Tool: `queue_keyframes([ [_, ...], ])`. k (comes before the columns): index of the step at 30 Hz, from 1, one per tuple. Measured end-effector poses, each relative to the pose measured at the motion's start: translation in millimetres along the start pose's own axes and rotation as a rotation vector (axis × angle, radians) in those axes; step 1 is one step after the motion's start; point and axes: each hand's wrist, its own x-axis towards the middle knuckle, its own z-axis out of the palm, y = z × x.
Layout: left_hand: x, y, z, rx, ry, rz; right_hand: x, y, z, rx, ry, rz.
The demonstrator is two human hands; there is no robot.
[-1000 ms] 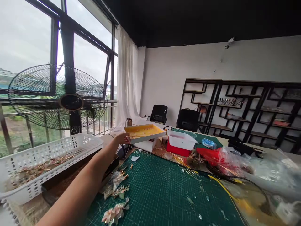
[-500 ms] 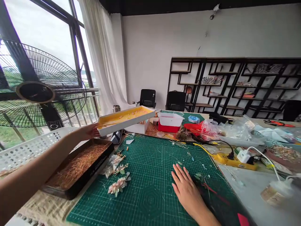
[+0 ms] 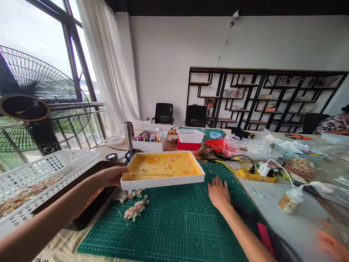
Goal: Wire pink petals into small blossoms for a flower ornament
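My left hand (image 3: 113, 176) grips the left end of a shallow white box (image 3: 163, 181) with a yellow inside, holding it above the far part of the green cutting mat (image 3: 174, 233). Small pink pieces and thin pale strands lie in the box. Further right, my right hand (image 3: 219, 193) rests palm down on the mat with its fingers stretched forward, holding nothing. A pink flower spray with pale leaves (image 3: 136, 209) lies on the mat below the box. Behind it is a small clear bag of pieces (image 3: 127, 195), partly hidden by the box.
A dark tray of copper-coloured wires (image 3: 91, 200) and a white perforated basket (image 3: 54, 163) stand at left. Beyond are a box of spools (image 3: 149, 145) and a red-and-white tub (image 3: 191, 140). A yellow power strip (image 3: 255, 175), a glue bottle (image 3: 290, 200) and another person's blurred hand (image 3: 331, 236) are at right.
The white box has come nearer and to the right, now over the mat. My right hand has slid forward across the mat. The view has turned right, and another person's hand appears at lower right.
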Motion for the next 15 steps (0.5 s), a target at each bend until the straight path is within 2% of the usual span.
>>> queue_keyframes([
  [3, 17.9, -4.2, 29.4, 0.031, -0.164, -0.107, -18.5, 15.4, -5.0, 0.0, -0.002, 0.019],
  [6, 35.1, -4.2, 48.2, 0.026, -0.235, -0.12, -29.1, 21.2, -5.0, 0.026, -0.003, 0.022],
  [11, 47.0, 5.9, 59.1, 0.036, -0.254, -0.081, -25.4, 29.9, -2.6, 0.15, 0.022, -0.034],
  [15, 46.2, 12.8, 65.1, 0.076, -0.224, -0.049, -9.0, 59.0, -10.7, 0.317, 0.06, -0.113],
])
